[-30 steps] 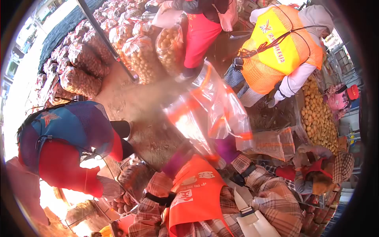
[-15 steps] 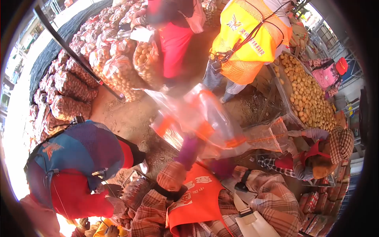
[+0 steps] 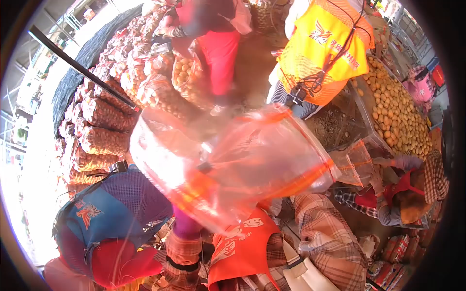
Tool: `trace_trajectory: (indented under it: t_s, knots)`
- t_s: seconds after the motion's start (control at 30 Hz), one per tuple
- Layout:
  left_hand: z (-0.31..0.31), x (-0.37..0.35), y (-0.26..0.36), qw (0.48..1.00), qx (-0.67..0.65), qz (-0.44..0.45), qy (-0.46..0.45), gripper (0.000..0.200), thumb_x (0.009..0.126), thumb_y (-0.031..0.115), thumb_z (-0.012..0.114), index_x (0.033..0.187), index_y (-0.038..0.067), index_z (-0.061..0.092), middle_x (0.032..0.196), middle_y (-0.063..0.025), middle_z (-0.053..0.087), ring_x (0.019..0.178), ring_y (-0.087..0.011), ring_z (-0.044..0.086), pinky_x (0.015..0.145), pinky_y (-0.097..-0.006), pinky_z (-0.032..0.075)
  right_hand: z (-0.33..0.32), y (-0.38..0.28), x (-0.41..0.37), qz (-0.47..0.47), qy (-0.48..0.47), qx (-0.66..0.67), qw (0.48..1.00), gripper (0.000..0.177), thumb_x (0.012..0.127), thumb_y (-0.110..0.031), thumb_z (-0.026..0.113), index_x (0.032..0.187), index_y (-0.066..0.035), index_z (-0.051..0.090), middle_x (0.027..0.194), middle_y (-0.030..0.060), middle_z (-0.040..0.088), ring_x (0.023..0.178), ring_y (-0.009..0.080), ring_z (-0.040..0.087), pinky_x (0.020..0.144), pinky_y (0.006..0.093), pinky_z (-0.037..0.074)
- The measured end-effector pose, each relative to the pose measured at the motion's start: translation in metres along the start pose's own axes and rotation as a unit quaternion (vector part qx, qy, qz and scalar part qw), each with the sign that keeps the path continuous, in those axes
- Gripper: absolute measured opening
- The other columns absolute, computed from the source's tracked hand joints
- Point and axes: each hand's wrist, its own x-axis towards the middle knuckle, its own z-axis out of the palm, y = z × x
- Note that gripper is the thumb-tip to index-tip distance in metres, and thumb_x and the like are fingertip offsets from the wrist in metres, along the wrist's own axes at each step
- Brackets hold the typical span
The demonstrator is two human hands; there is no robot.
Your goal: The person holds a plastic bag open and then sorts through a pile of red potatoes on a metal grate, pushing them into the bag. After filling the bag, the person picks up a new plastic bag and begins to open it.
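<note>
A large clear plastic bag (image 3: 272, 150) with orange bands is spread in the air in front of me, blurred in places. My left hand (image 3: 186, 222), in a purple glove or cuff, is at the bag's lower left edge. It holds the bag there, though the film covers its fingers. The bag hides my right hand; only the plaid right sleeve (image 3: 320, 218) shows below it. My orange vest (image 3: 245, 247) lies under the bag's lower edge.
A person in a blue vest (image 3: 116, 203) bends close at my left. Another in a yellow-orange vest (image 3: 325, 53) stands ahead. Filled mesh sacks (image 3: 104, 114) are stacked at left. Potatoes (image 3: 395, 114) lie in a bin at right, near a person in a checked hat (image 3: 434, 177).
The bag has opened out wider and swung up and left, covering more of the view. My left hand moved left and down; my right hand became hidden. The view shifted slightly.
</note>
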Motion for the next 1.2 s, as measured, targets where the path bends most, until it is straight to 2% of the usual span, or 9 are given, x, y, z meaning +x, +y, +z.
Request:
trace_trajectory:
  t_s: [0.03, 0.23, 0.5, 0.77, 0.83, 0.87, 0.93, 0.97, 1.2]
  knots:
    - [-0.016, -0.006, -0.018, 0.994, 0.078, -0.063, 0.04, 0.04, 0.089, 0.018, 0.067, 0.127, 0.007, 0.062, 0.109, -0.0113, 0.067, 0.097, -0.0261, 0.066, 0.08, -0.0382, 0.054, 0.002, 0.002, 0.004, 0.004, -0.016, 0.022, 1.0, 0.037, 0.085, -0.039, 0.065, 0.111, -0.012, 0.065, 0.114, 0.0129, 0.064, 0.106, 0.0321, 0.063, 0.093, 0.048, 0.051]
    - [-0.149, -0.097, 0.038, 0.903, 0.248, -0.319, -0.144, 0.055, 0.08, 0.025, 0.079, 0.129, 0.009, 0.061, 0.113, -0.0096, 0.067, 0.104, -0.025, 0.064, 0.086, -0.0385, 0.054, -0.006, -0.004, 0.001, 0.045, -0.093, 0.158, 0.982, 0.039, 0.088, -0.044, 0.064, 0.111, -0.012, 0.065, 0.115, 0.0134, 0.065, 0.107, 0.0325, 0.063, 0.094, 0.049, 0.051]
    - [-0.147, -0.096, 0.009, 0.948, 0.1, -0.236, 0.189, 0.054, 0.081, 0.025, 0.078, 0.129, 0.008, 0.061, 0.112, -0.0097, 0.067, 0.103, -0.0248, 0.064, 0.086, -0.0384, 0.054, -0.067, 0.0, -0.036, 0.118, -0.234, 0.301, 0.917, 0.043, 0.092, -0.051, 0.062, 0.111, -0.013, 0.064, 0.116, 0.0141, 0.065, 0.109, 0.0331, 0.063, 0.096, 0.0502, 0.05]
    - [-0.163, -0.139, 0.006, 0.918, 0.022, -0.234, 0.318, 0.052, 0.082, 0.025, 0.078, 0.129, 0.008, 0.061, 0.111, -0.0099, 0.067, 0.103, -0.0247, 0.064, 0.085, -0.0382, 0.055, 0.003, 0.001, -0.069, 0.22, -0.303, 0.3, 0.877, 0.055, 0.093, -0.066, 0.058, 0.109, -0.013, 0.061, 0.106, 0.0092, 0.065, 0.097, 0.032, 0.064, 0.088, 0.0527, 0.052]
    - [-0.163, -0.146, 0.004, 0.911, 0.011, -0.231, 0.342, 0.052, 0.082, 0.025, 0.078, 0.128, 0.008, 0.061, 0.11, -0.0099, 0.067, 0.103, -0.0247, 0.064, 0.085, -0.0382, 0.055, 0.04, 0.046, -0.008, 0.245, -0.526, 0.399, 0.71, 0.059, 0.092, -0.066, 0.06, 0.12, -0.014, 0.058, 0.1, 0.007, 0.063, 0.087, 0.0331, 0.063, 0.084, 0.0525, 0.053]
    - [-0.164, -0.149, 0.002, 0.908, 0.007, -0.227, 0.352, 0.052, 0.082, 0.025, 0.077, 0.128, 0.008, 0.061, 0.11, -0.0099, 0.067, 0.103, -0.0247, 0.064, 0.084, -0.0381, 0.055, 0.045, 0.041, -0.002, 0.252, -0.533, 0.393, 0.705, 0.059, 0.092, -0.066, 0.06, 0.12, -0.014, 0.058, 0.1, 0.007, 0.063, 0.087, 0.0331, 0.063, 0.084, 0.0525, 0.053]
    - [-0.166, -0.159, 0.004, 0.9, 0.004, -0.225, 0.374, 0.052, 0.083, 0.025, 0.077, 0.128, 0.008, 0.061, 0.11, -0.01, 0.067, 0.102, -0.0246, 0.064, 0.084, -0.0381, 0.055, 0.056, 0.028, 0.005, 0.217, -0.244, 0.218, 0.92, 0.051, 0.095, -0.057, 0.062, 0.122, -0.014, 0.055, 0.102, 0.0056, 0.061, 0.089, 0.0278, 0.061, 0.088, 0.0454, 0.051]
    - [-0.168, -0.165, 0.006, 0.895, 0.002, -0.225, 0.386, 0.051, 0.083, 0.025, 0.077, 0.128, 0.008, 0.061, 0.11, -0.01, 0.067, 0.102, -0.0246, 0.064, 0.084, -0.0381, 0.055, 0.065, 0.019, 0.01, 0.183, -0.18, 0.162, 0.953, 0.051, 0.096, -0.056, 0.062, 0.124, -0.014, 0.055, 0.104, 0.0062, 0.061, 0.092, 0.028, 0.06, 0.09, 0.0455, 0.05]
    - [-0.188, -0.212, 0.028, 0.836, 0.032, -0.239, 0.493, 0.05, 0.084, 0.025, 0.077, 0.128, 0.008, 0.06, 0.109, -0.0101, 0.067, 0.102, -0.0245, 0.064, 0.083, -0.0379, 0.055, 0.204, -0.019, 0.021, 0.122, -0.323, 0.074, 0.936, 0.056, 0.097, -0.055, 0.06, 0.133, -0.014, 0.052, 0.116, 0.0103, 0.059, 0.109, 0.0291, 0.055, 0.102, 0.0463, 0.042]
